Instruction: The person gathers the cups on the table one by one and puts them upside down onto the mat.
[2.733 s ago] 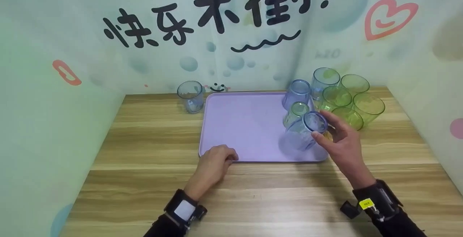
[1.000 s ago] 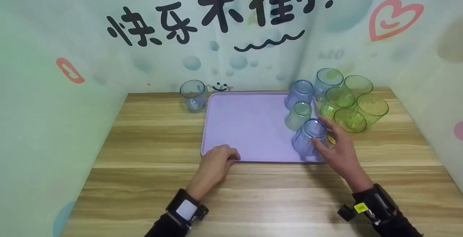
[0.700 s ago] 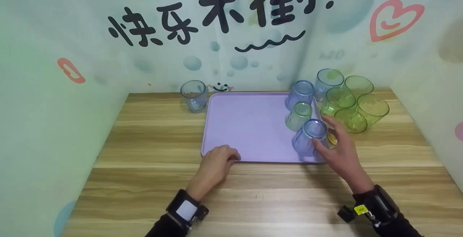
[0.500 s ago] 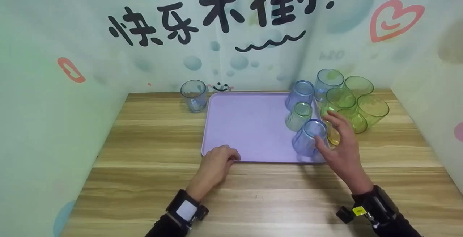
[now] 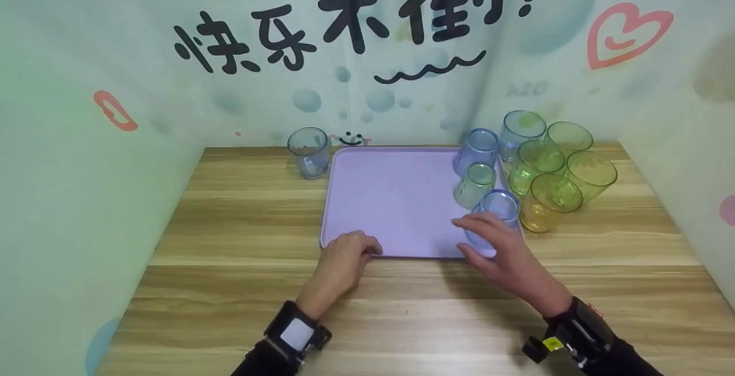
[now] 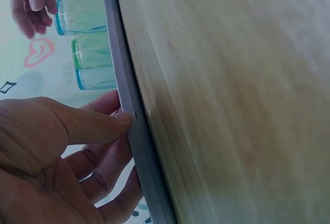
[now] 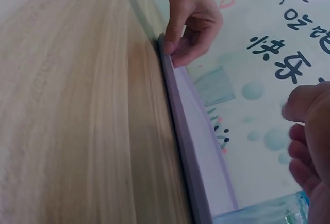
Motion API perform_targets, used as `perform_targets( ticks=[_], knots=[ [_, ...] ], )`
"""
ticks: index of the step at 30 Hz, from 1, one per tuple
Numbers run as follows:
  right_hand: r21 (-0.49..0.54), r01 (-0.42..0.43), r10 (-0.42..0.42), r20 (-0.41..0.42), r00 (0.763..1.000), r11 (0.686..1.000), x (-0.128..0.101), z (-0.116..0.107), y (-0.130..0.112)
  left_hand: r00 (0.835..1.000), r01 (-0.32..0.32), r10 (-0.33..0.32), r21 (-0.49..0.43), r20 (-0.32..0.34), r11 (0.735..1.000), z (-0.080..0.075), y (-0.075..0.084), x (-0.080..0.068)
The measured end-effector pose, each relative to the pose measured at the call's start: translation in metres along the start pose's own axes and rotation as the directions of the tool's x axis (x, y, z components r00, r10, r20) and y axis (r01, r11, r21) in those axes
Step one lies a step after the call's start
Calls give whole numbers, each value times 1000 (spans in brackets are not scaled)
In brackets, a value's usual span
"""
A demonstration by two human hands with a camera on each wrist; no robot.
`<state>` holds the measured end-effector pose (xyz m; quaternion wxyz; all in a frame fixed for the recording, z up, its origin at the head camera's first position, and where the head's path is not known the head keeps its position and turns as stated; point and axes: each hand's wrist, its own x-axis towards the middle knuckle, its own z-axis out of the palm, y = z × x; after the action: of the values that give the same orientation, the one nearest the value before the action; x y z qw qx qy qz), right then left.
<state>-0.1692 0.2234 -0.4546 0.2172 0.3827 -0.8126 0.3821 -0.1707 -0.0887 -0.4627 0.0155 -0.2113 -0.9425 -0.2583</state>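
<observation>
Blue cup (image 5: 497, 209) is stood upside down on the near right corner of the purple tray (image 5: 396, 204); it is touched low on its side by the relaxed, spread fingers of the right hand (image 5: 499, 252), gripping nothing; the tray's near left edge is pinched by the left hand (image 5: 341, 258); green cups (image 5: 551, 183) are clustered on the table (image 5: 229, 284) just right.

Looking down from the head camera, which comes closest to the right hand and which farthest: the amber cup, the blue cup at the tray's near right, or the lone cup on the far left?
1. Blue cup, beside the right hand.
2. Amber cup, right of the tray.
3. Lone cup, far left.
</observation>
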Motion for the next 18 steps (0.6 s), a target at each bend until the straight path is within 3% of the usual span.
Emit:
perform_targets(
  ticks=[4,9,18],
  knots=[
    [-49,-30,35,115,993,998,-2,9,-1,1000,-8,8,-3,-8,1000,0,-1,0],
    [-87,-81,100,234,967,993,-3,19,-2,1000,0,0,-10,0,1000,0,-1,0],
    [-58,-137,148,308,940,989,-3,25,4,1000,3,-3,-12,15,1000,-2,0,1]
  ],
)
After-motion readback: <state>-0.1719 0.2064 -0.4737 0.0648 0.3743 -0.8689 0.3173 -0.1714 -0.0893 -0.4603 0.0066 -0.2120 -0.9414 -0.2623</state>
